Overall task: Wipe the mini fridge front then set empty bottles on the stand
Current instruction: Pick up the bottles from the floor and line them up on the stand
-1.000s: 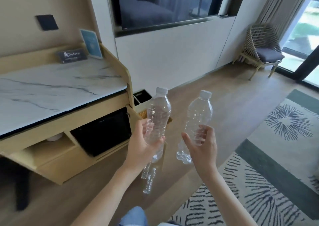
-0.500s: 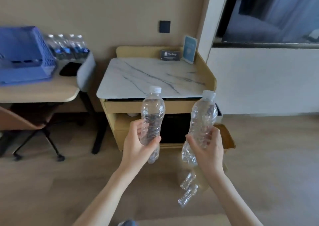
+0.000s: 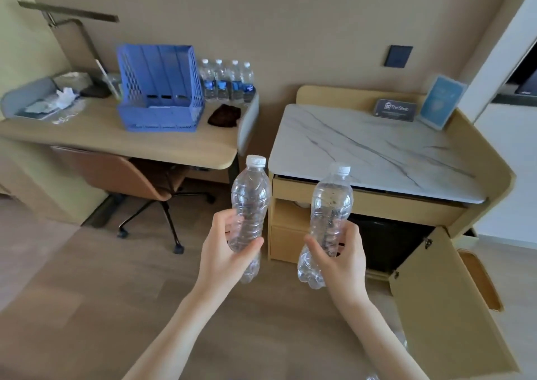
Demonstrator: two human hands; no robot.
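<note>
Two hands (image 3: 223, 253) (image 3: 344, 262) around two bottles (image 3: 251, 193) (image 3: 331, 202)

Hotel room: minibar cabinet (image 3: 377, 202), desk (image 3: 116, 138).

The only words that can be read are "The Shop", in pale letters on a small dark sign (image 3: 394, 110) at the back of the stand's marble surface (image 3: 363, 153). A small pale emblem sits just left of those words on the same sign, its design too fine to make out. A thinner line of print runs beneath them, too small to read. At the back right corner of the marble surface, a light blue card (image 3: 441, 102) stands upright, and its faint pale marks cannot be read. Left of the marble surface, on the neighbouring wooden surface, four water bottles (image 3: 228, 81) carry blue labels with print too small to tell.
</note>
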